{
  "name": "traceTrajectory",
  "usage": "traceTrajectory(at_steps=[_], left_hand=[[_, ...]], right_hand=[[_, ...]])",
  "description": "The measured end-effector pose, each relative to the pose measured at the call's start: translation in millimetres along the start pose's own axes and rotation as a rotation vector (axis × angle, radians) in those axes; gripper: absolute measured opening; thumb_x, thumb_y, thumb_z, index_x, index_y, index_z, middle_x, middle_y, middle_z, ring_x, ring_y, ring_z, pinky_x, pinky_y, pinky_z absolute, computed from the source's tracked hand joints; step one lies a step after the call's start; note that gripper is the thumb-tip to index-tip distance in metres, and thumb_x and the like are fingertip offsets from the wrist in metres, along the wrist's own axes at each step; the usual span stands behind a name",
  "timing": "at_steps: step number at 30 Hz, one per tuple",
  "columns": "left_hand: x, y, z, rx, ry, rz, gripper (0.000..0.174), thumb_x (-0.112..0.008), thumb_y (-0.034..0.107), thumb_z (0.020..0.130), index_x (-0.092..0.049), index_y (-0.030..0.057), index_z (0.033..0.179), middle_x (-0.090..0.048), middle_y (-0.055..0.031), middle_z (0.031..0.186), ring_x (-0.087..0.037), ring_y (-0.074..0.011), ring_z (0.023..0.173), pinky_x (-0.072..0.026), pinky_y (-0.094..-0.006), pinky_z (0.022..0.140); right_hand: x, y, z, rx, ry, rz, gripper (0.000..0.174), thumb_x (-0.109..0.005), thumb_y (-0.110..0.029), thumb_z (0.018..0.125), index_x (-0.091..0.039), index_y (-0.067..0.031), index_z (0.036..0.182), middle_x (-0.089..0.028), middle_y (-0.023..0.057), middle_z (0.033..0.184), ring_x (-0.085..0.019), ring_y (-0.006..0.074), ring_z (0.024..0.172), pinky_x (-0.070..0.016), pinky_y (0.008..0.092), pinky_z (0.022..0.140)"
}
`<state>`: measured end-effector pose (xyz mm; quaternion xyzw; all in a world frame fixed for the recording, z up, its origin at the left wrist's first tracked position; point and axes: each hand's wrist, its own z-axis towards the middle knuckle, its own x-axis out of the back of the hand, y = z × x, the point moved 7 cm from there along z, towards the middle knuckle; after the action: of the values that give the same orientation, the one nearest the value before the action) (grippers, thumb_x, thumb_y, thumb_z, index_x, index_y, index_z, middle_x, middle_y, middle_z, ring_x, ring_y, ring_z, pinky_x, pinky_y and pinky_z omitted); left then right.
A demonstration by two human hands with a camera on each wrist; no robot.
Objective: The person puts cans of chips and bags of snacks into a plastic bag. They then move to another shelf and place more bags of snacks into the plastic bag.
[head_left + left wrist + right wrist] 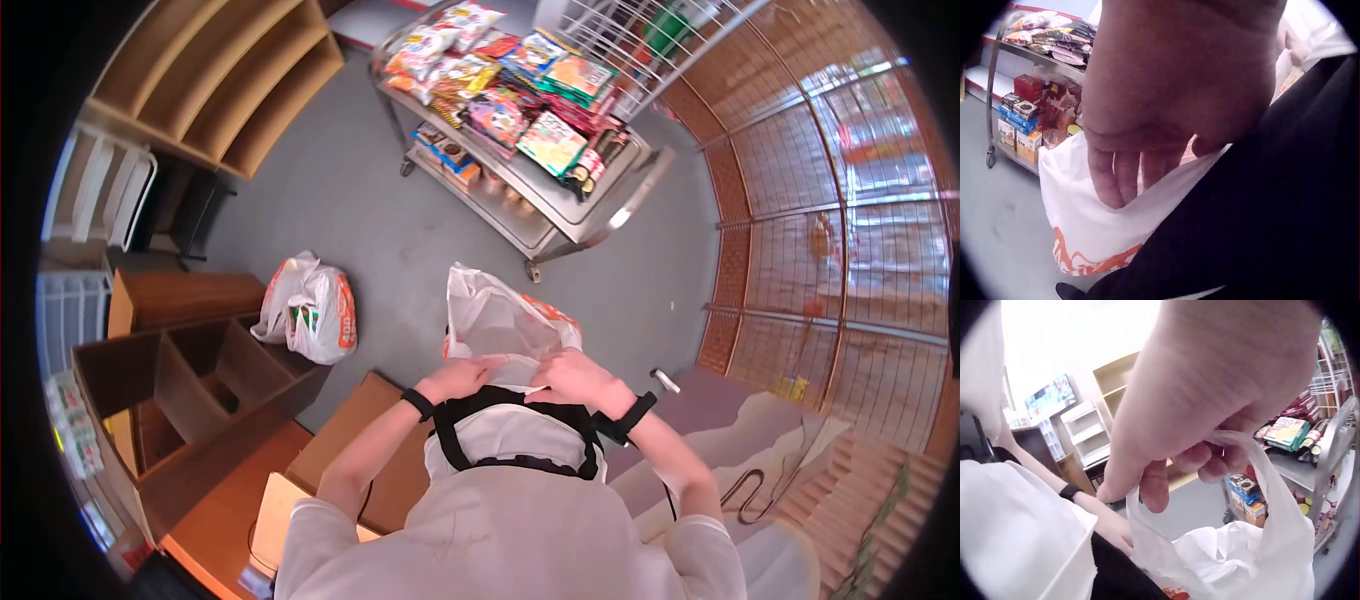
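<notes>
A white plastic bag [490,310] with orange print hangs at the front of the person's waist, its mouth facing up. My right hand [580,380] grips one of its handles; the right wrist view shows the handle loop [1272,500] passing under the curled fingers of the right hand [1210,406]. My left hand [462,380] is at the bag's near rim. In the left wrist view, the fingers of the left hand [1179,81] point down, nearly straight, with the fingertips partly hidden behind the white plastic [1091,206].
A metal cart [560,200] loaded with snack packets [500,115] stands ahead, boxes [445,150] on its lower shelf. Another filled plastic bag [315,310] sits at left by a dark wooden shelf unit [200,400]. A cardboard box [370,430] is near the left arm; wire-mesh panels [800,250] line the right.
</notes>
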<state>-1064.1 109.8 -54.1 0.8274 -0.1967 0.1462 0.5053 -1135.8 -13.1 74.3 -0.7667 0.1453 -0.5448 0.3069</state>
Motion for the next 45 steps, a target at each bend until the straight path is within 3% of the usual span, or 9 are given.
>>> traceTrajectory(at_steps=[7,12,14,22,25,28,31,36,45], left_hand=[[-29.5,-36.5,39.0,0.259,-0.211,0.439,0.039,-0.048,0.030,0.088,-0.050,0.0077,0.120,-0.061,-0.0250,0.103,-0.065,-0.0360,0.086,-0.0512,-0.0475,0.076],[-26.4,-57.5,69.4,0.518,0.220,0.646,0.051,-0.064,0.025,0.074,-0.051,0.0020,0.118,-0.054,-0.0210,0.116,-0.063,-0.0389,0.093,-0.0526,-0.0467,0.079],[-32.3,-58.0,85.1,0.520,0.184,0.767,0.049,-0.065,0.023,0.074,-0.051,0.0027,0.117,-0.055,-0.0205,0.114,-0.063,-0.0377,0.092,-0.0528,-0.0455,0.078],[-83.0,43.2,191.5,0.531,0.073,1.127,0.036,-0.060,0.017,0.079,-0.056,0.0088,0.114,-0.063,-0.0108,0.103,-0.062,-0.0297,0.096,-0.0532,-0.0382,0.069],[-102.9,86.3,238.4,0.417,0.042,1.112,0.029,-0.060,0.015,0.077,-0.062,0.0095,0.105,-0.067,-0.0075,0.094,-0.064,-0.0278,0.093,-0.0535,-0.0361,0.066],[-118.5,115.0,278.4,0.353,-0.191,0.965,0.020,-0.059,0.012,0.077,-0.064,0.0078,0.095,-0.067,-0.0142,0.088,-0.065,-0.0271,0.089,-0.0540,-0.0404,0.070],[-113.1,159.6,320.9,0.191,-0.081,0.803,0.012,-0.058,0.015,0.079,-0.067,0.0075,0.084,-0.067,-0.0142,0.085,-0.065,-0.0288,0.085,-0.0534,-0.0422,0.071],[-68.8,258.5,388.7,-0.207,0.312,0.376,0.029,-0.059,0.030,0.085,-0.065,0.0018,0.083,-0.063,-0.0181,0.082,-0.061,-0.0364,0.077,-0.0500,-0.0435,0.067],[-6.9,310.0,578.2,0.034,0.326,-0.064,0.031,-0.054,0.030,0.089,-0.062,0.0006,0.087,-0.064,-0.0156,0.068,-0.063,-0.0364,0.066,-0.0494,-0.0410,0.063]], right_hand=[[32.2,52.3,-110.4,-0.303,0.319,-0.045,0.036,-0.063,-0.029,0.084,-0.062,-0.0054,0.057,-0.058,0.0102,0.058,-0.059,0.0300,0.069,-0.0476,0.0409,0.069],[27.2,135.2,-225.0,-0.636,0.402,-0.007,0.031,-0.059,-0.024,0.084,-0.066,-0.0041,0.062,-0.060,0.0135,0.060,-0.059,0.0329,0.071,-0.0476,0.0433,0.067],[38.9,159.3,-268.2,-0.793,0.431,0.102,0.031,-0.058,-0.024,0.084,-0.065,-0.0015,0.064,-0.059,0.0166,0.062,-0.058,0.0354,0.068,-0.0476,0.0440,0.065],[81.1,215.3,-396.9,-0.851,0.646,0.095,0.029,-0.061,-0.022,0.083,-0.065,0.0002,0.066,-0.055,0.0170,0.061,-0.056,0.0362,0.064,-0.0453,0.0433,0.060],[94.0,228.6,-454.0,-0.893,0.778,0.015,0.031,-0.063,-0.022,0.083,-0.061,0.0005,0.060,-0.054,0.0144,0.058,-0.055,0.0330,0.063,-0.0444,0.0428,0.059],[101.2,235.6,-484.7,-0.931,0.809,-0.041,0.031,-0.065,-0.021,0.081,-0.061,-0.0004,0.059,-0.054,0.0129,0.058,-0.056,0.0317,0.064,-0.0451,0.0418,0.058],[100.3,250.2,-502.6,-0.898,0.840,-0.082,0.029,-0.067,-0.020,0.080,-0.061,-0.0005,0.059,-0.055,0.0117,0.058,-0.055,0.0304,0.064,-0.0447,0.0402,0.058],[104.6,303.9,-511.4,-0.867,0.776,0.012,0.023,-0.068,-0.015,0.077,-0.061,-0.0012,0.060,-0.055,0.0103,0.058,-0.057,0.0300,0.063,-0.0472,0.0391,0.065],[188.6,454.4,-512.4,-0.897,0.645,0.114,0.015,-0.066,-0.009,0.069,-0.062,0.0013,0.059,-0.063,0.0122,0.079,-0.058,0.0300,0.085,-0.0493,0.0379,0.076]])
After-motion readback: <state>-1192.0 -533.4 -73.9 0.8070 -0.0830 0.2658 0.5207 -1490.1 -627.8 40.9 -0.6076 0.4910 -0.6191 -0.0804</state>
